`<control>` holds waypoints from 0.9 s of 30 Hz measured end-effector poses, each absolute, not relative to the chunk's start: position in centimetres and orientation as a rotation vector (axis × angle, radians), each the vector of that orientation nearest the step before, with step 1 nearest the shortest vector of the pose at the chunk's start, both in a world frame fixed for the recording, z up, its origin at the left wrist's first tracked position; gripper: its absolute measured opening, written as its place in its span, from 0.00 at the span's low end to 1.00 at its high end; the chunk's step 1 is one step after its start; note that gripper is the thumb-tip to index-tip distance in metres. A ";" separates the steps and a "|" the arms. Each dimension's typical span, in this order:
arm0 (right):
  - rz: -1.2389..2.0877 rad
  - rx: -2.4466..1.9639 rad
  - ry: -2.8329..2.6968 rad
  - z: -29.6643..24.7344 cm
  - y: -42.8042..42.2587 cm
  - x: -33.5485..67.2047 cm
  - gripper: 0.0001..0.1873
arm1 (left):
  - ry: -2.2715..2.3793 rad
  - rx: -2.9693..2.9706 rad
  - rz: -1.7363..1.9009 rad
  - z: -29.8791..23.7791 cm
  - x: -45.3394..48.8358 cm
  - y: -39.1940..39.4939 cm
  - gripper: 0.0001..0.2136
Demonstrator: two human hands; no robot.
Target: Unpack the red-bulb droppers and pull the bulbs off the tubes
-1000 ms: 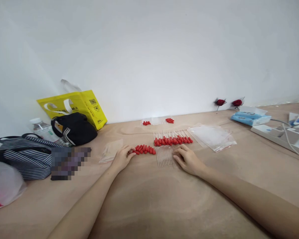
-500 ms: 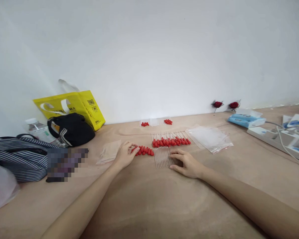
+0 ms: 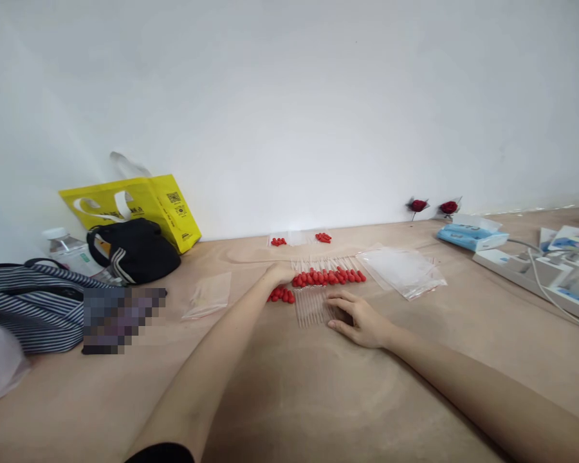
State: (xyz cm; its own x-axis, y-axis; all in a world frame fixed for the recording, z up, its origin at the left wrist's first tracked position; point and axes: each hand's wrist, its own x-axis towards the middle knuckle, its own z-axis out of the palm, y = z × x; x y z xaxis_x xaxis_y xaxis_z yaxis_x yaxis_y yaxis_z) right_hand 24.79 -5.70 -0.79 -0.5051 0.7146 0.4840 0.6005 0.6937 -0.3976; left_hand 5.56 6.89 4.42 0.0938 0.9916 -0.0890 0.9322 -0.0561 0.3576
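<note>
My left hand [image 3: 280, 274] reaches forward to the left end of a row of clear droppers with red rubber bulbs [image 3: 329, 277]. Its fingers are hidden behind the back of the hand. A small cluster of loose red bulbs [image 3: 280, 295] lies just beside my left wrist. My right hand [image 3: 359, 318] rests on the wooden table [image 3: 318, 399], fingers loosely stretched and holding nothing. Its fingertips touch the right side of a row of bare clear tubes [image 3: 309, 307].
Clear plastic bags lie at right [image 3: 401, 270] and left [image 3: 207, 296]. Two small bagged sets of red bulbs [image 3: 323, 237] sit by the wall. A yellow bag [image 3: 139, 202], black bag [image 3: 132, 251] and striped bag [image 3: 33, 302] stand left. A power strip [image 3: 525, 267] and tissue pack [image 3: 470, 235] lie right.
My left hand has moved forward and right, from the loose red bulbs to the left end of the bulbed dropper row. The loose cluster looks smaller. My right hand has barely shifted.
</note>
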 end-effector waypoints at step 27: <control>-0.236 -0.920 -2.215 -0.6 -6.3 23.5 0.11 | 0.873 2.832 1.083 0.4 1.7 -4.8 0.07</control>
